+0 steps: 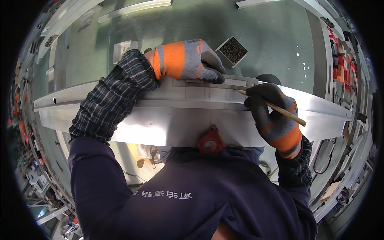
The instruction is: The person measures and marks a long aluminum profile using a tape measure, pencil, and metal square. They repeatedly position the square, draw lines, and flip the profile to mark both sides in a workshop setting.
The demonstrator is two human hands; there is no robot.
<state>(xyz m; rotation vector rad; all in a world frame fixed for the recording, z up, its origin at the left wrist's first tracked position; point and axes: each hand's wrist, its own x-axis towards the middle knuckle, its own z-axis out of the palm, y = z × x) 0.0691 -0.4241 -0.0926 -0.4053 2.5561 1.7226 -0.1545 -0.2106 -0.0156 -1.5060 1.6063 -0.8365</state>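
Note:
A long silvery aluminium profile (172, 103) lies crosswise in front of me. On its upper face sits a flat metal plate (237, 82) with a rectangular slot. My left hand (190, 60), in a grey and orange glove, presses the plate down along its far edge, fingers bent over it. My right hand (276, 114), gloved alike, is closed around a wooden pencil (287, 115). The pencil slants left, its tip at the profile's face just below the plate's right part. A red tape measure (211, 141) rests at the profile's near edge, against my body.
Beyond the profile, a square box (232, 52) of small dark pieces stands on the green tabletop (276, 44). A pale small box (123, 51) is behind my left wrist. More metal profiles (136, 10) lie at the far side. Red parts (345, 70) line the right.

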